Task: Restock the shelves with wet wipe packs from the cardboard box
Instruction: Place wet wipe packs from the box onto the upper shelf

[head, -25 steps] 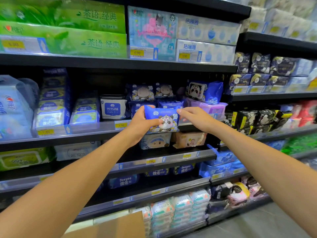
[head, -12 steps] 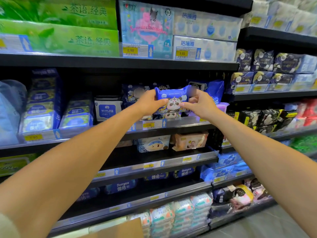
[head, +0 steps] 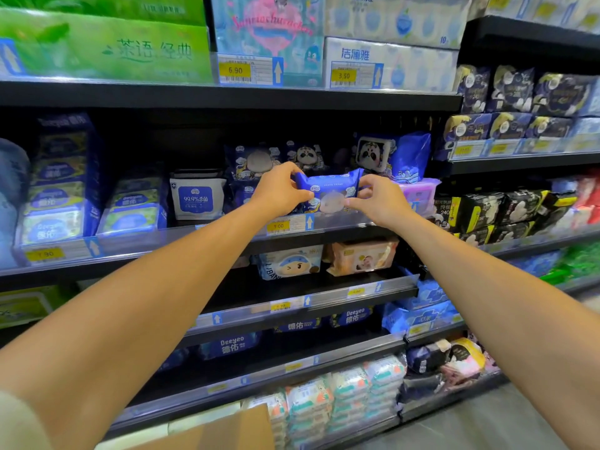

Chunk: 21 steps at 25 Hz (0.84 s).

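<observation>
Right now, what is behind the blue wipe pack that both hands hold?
Behind the blue wipe pack, deeper on the shelf, stand more blue packs with cartoon pictures. The pack, the left hand and the right hand hide what lies directly behind.

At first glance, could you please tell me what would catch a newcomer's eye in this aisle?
Dead centre, a blue wet wipe pack is pinched at its two ends by the person's left grip and right grip, at the front of a shelf. Top left, bright green tissue packs fill the upper shelf, with a yellow 6.90 price tag just to their right.
</observation>
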### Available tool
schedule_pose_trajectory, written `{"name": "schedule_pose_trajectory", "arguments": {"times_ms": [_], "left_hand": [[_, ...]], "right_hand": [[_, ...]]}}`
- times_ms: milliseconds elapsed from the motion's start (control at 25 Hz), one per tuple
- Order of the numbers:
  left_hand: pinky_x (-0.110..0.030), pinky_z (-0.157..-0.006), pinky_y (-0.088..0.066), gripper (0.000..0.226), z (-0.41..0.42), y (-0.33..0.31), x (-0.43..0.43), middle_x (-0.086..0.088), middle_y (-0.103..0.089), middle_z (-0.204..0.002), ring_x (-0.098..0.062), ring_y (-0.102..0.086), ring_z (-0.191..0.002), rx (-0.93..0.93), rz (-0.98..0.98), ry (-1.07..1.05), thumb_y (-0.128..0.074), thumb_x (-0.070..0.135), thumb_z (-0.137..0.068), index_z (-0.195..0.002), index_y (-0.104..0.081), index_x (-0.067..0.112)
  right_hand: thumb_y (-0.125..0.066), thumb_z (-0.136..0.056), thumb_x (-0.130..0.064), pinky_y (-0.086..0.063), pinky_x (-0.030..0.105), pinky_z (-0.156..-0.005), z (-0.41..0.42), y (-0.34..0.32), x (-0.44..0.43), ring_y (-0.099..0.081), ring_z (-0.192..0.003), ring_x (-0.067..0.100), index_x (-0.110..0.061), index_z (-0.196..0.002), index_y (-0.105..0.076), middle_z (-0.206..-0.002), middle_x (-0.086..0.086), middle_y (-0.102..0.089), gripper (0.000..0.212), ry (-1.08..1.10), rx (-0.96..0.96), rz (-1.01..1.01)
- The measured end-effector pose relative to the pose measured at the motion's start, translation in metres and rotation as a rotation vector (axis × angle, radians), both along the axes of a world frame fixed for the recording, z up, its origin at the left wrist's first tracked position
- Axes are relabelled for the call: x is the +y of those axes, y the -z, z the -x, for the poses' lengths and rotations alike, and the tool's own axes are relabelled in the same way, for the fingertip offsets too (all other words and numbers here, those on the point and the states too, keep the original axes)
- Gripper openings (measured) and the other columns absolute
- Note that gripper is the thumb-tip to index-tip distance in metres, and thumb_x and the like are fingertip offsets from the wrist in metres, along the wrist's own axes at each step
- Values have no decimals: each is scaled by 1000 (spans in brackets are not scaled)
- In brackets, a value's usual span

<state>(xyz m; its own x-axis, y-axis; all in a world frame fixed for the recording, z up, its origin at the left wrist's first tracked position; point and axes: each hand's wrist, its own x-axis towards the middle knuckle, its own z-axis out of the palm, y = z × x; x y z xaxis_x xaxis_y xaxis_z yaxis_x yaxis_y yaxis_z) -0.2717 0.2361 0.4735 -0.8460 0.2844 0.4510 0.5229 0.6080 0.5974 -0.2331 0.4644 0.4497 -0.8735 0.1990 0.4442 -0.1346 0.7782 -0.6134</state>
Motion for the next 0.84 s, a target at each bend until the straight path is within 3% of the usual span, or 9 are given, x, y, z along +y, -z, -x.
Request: {"name": "schedule_pose_trajectory", "arguments": {"times_ms": [120, 200, 360, 520, 640, 840], "left_hand": [[-40, -80, -60, 34, 2, 7, 0, -4, -72, -101, -22, -70, -98, -24, 69, -5, -81, 28, -89, -115, -62, 16], [-46, -85, -60, 33, 4, 11, -1, -1, -71, -100, -22, -71, -96, -40, 90, -15, -80, 32, -89, -114, -63, 19], [-49, -87, -60, 34, 2, 10, -3, 3, -70, -101, -21, -70, -98, -42, 116, -18, -79, 35, -90, -116, -61, 22], [-45, -92, -59, 55, -11, 10, -9, -1, -67, -127, -19, -66, -109, -43, 145, -6, -78, 36, -89, -136, -52, 24], [-51, -100, -53, 77, -29, 16, -24, -4, -54, -148, -27, -56, -129, 29, 251, -48, -76, 43, -89, -153, -37, 26], [-54, -118, -32, 87, -82, 48, -66, -3, -26, -168, -29, -21, -156, 305, 541, -122, -70, 50, -93, -162, -24, 24]], "right_hand": [[-73, -86, -52, -40, 46, -102, 3, 9, 3, -55, -96, 13, -30, -106, -64, -94, -18, -65, 31, 89, -43, -166], [-65, -92, -51, -32, 54, -112, 4, 14, 2, -54, -98, 15, -30, -107, -62, -98, -17, -65, 27, 105, -66, -196], [-58, -94, -55, -39, 57, -108, 3, 18, 3, -60, -112, 24, -27, -116, -61, -115, -6, -68, 35, 71, -97, -216], [-54, -79, -67, -47, 57, -101, -13, 17, -3, -58, -121, 30, -27, -128, -58, -126, -2, -66, 64, 77, -71, -223], [-63, -87, -54, -32, 61, -113, -36, 26, -13, -40, -143, 31, -23, -155, -35, -155, 2, -45, 80, 180, -39, -357], [-66, -89, -51, -20, 59, -120, -81, 54, -50, -25, -151, 26, -26, -158, -29, -164, 2, -30, 82, 184, -32, -496]]}}
